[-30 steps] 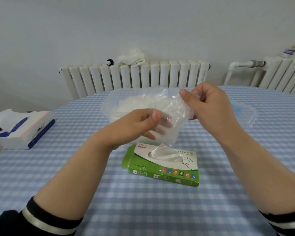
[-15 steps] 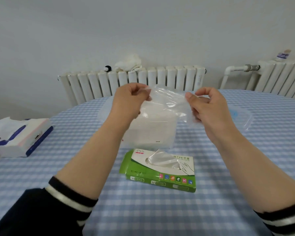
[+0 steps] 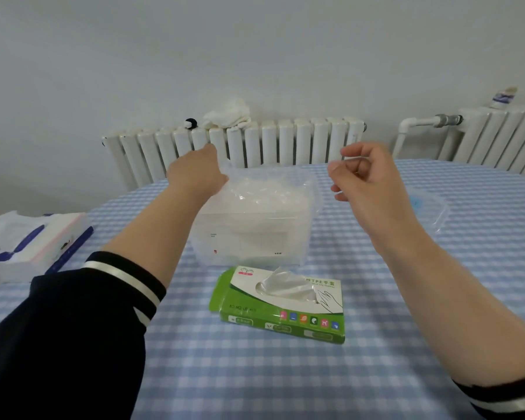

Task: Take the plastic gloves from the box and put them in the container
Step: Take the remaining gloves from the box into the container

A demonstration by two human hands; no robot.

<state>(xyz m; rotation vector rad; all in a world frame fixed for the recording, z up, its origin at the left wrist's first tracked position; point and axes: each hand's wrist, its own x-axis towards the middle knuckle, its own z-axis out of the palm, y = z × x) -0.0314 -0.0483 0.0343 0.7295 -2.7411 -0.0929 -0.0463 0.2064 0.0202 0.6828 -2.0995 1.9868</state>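
Note:
A clear plastic container [image 3: 249, 241] stands mid-table with several thin plastic gloves piled inside. My left hand [image 3: 196, 174] is at its far left rim and holds the edge of a clear plastic glove [image 3: 264, 183] that lies spread over the pile; its fingers are hidden behind the hand. My right hand [image 3: 367, 180] hovers to the right of the container with loosely curled fingers and holds nothing. In front of the container lies the green and white glove box [image 3: 282, 316], with another glove [image 3: 288, 286] sticking out of its opening.
The container's clear lid [image 3: 429, 207] lies on the blue checked tablecloth [image 3: 255, 374] behind my right hand. A tissue box [image 3: 43, 241] sits at the table's left edge. White radiators [image 3: 255, 144] line the wall behind, with a cloth on top.
Both hands held the glove stretched above the container. My right hand has let go and drawn away to the right, and my left hand has lowered the glove onto the pile inside.

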